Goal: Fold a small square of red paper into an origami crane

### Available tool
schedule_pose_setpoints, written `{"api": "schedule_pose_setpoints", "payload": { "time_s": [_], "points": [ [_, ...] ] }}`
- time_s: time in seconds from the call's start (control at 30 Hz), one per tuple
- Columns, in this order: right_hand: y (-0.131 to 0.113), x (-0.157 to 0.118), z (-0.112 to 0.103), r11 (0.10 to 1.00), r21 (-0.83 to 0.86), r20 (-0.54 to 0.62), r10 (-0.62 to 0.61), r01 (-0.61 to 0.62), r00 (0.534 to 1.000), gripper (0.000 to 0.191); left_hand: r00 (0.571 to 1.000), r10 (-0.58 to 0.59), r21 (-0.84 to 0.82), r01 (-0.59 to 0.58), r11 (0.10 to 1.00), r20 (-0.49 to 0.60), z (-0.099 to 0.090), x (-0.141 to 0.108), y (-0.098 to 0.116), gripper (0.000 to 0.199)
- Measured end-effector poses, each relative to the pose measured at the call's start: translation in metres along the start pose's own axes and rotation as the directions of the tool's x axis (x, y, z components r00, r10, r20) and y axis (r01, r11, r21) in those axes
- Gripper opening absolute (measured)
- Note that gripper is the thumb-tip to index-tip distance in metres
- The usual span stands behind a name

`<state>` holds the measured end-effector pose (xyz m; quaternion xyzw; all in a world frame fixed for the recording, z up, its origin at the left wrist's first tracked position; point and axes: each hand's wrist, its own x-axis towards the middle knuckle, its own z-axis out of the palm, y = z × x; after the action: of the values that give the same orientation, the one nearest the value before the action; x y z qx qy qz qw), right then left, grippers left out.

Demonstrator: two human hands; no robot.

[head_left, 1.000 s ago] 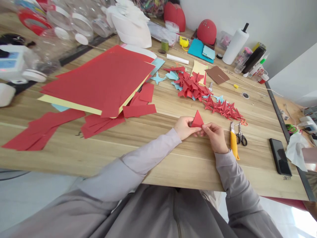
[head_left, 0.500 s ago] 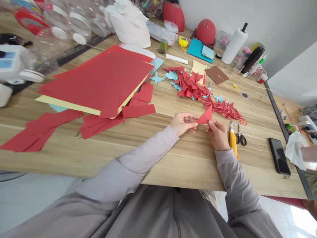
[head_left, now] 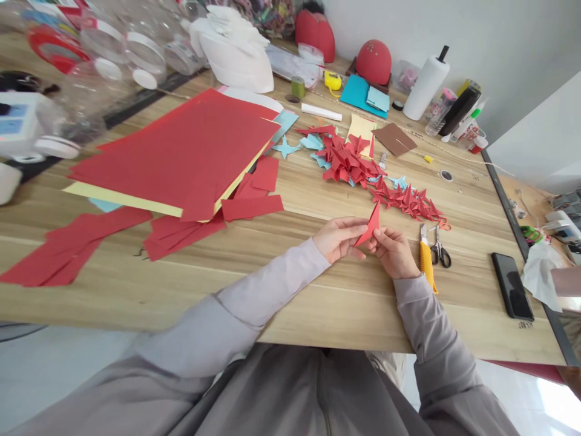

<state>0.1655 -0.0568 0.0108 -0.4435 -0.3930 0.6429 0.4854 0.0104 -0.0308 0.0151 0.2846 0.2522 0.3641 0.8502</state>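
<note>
Between my two hands is a small piece of folded red paper (head_left: 373, 223), tilted so that it shows as a narrow pointed shape. My left hand (head_left: 339, 238) pinches its left side, thumb on top. On the other side, my right hand (head_left: 393, 249) grips the paper between thumb and fingers. Just beyond them lies a row of folded red paper stars (head_left: 408, 201), and a larger heap of red stars (head_left: 349, 158) sits behind it with some light blue ones. A yellow-handled utility knife (head_left: 426, 257) and black scissors (head_left: 440, 250) rest right of my right hand.
A stack of red paper sheets (head_left: 181, 154) covers the left of the table, with cut red strips (head_left: 72, 245) in front. Clear plastic jars (head_left: 145, 48) stand at the back left. A black phone (head_left: 512, 286) lies near the right edge. Another person's arm (head_left: 566, 282) shows at far right.
Both hands have come slightly nearer to me and closer together. The red paper has turned from a broad triangle to a narrow, edge-on shape.
</note>
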Motion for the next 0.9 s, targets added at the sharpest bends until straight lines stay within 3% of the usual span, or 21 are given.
{"api": "schedule_pose_setpoints", "payload": {
  "time_s": [0.13,0.4,0.57,0.9],
  "points": [
    [0.002,0.0006,0.001,0.997,-0.073,-0.039,-0.043,0.04,0.998,0.023,1.0,0.019,0.039,-0.019,0.999,-0.007,0.0011,-0.0008,-0.0012,0.041],
    [0.0012,0.0011,0.001,0.987,-0.116,-0.139,-0.127,0.111,0.982,0.033,0.977,0.173,0.181,-0.149,0.972,-0.125,0.0016,0.0007,-0.0026,0.055],
    [-0.0022,-0.0023,0.0041,0.962,-0.191,-0.098,-0.218,0.197,0.971,0.028,0.977,0.18,0.263,-0.145,0.954,-0.115,0.0048,-0.0002,-0.0041,0.058],
    [-0.0012,-0.0002,0.0007,0.962,-0.204,-0.064,-0.195,0.179,0.979,0.03,0.98,0.155,0.26,-0.117,0.959,-0.128,0.0012,0.0019,-0.0073,0.055]
  ]
}}
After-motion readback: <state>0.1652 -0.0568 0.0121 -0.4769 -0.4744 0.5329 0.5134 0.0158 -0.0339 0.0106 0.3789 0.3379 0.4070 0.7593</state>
